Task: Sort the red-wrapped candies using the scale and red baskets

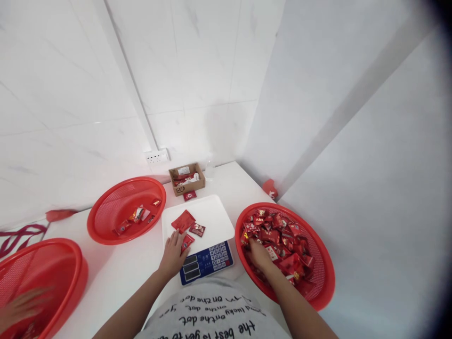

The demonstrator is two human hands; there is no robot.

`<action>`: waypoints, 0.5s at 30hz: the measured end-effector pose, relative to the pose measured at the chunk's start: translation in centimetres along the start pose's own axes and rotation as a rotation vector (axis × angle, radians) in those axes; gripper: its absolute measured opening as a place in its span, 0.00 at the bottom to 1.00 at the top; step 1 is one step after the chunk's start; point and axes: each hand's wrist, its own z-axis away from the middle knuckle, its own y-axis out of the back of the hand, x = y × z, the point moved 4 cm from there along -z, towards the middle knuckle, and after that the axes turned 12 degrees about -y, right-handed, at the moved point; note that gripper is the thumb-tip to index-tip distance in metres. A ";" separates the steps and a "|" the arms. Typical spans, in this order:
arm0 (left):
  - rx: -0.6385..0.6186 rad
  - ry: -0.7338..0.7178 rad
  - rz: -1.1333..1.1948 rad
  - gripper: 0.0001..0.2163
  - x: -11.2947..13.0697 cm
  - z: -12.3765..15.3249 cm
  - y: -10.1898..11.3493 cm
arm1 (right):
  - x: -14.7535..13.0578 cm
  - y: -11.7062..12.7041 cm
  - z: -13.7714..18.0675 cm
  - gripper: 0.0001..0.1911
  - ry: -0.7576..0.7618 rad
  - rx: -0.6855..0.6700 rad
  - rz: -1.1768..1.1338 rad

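Observation:
My left hand rests at the near-left edge of the white weighing scale pan, its fingers stretched out and touching a small red packet. Beside it on the pan lie a larger red packet and a dark red packet. The scale's blue keypad panel faces me. Over on the right, my right hand reaches into a red plastic basket heaped with small red packets. Its fingertips are sunk among the packets, so what they hold is hidden.
A second red basket holds a few packets. In a third basket, at lower left, another person's hand is blurred. A small cardboard box with packets stands behind the scale, one packet before it. Walls close in behind and right.

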 end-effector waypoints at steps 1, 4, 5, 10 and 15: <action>0.002 -0.006 0.003 0.22 0.0 0.0 0.0 | 0.1 0.0 -0.2 0.19 -0.002 0.000 -0.017; 0.015 -0.018 0.006 0.22 0.1 0.0 0.1 | 0.4 0.1 -0.5 0.25 -0.004 -0.009 -0.066; 0.020 -0.018 0.005 0.22 0.1 0.0 0.1 | 0.4 0.1 -0.5 0.27 -0.001 -0.012 -0.080; 0.012 -0.021 0.001 0.22 0.1 -0.1 0.2 | 0.2 0.2 -0.6 0.23 0.020 -0.018 -0.170; -0.008 -0.006 0.024 0.22 0.3 0.0 0.4 | 1.0 1.2 -0.4 0.13 0.039 -0.014 -0.275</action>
